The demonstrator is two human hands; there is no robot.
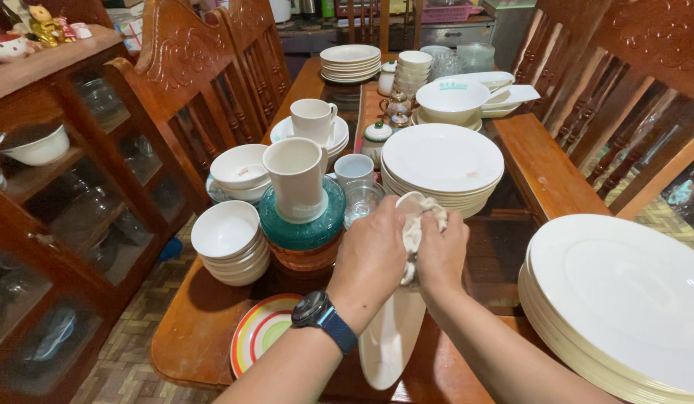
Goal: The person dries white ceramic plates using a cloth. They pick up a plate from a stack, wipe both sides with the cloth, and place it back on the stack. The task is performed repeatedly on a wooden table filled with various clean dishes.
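Observation:
My left hand (371, 258), with a dark watch on the wrist, grips the upper edge of a white plate (390, 337) held nearly on edge over the wooden table (205, 322). My right hand (440, 254) presses a crumpled white cloth (420, 213) against the plate's top. Both hands touch each other around the plate's rim. The lower part of the plate hangs between my forearms.
Stacks of white plates (442, 161) and large plates (624, 299) stand ahead and at right. White bowls (227, 239), a tall mug (296, 176) on teal plates, cups, a striped plate (258, 329) and carved chairs (190, 82) crowd the table. A glass cabinet (47, 224) is at left.

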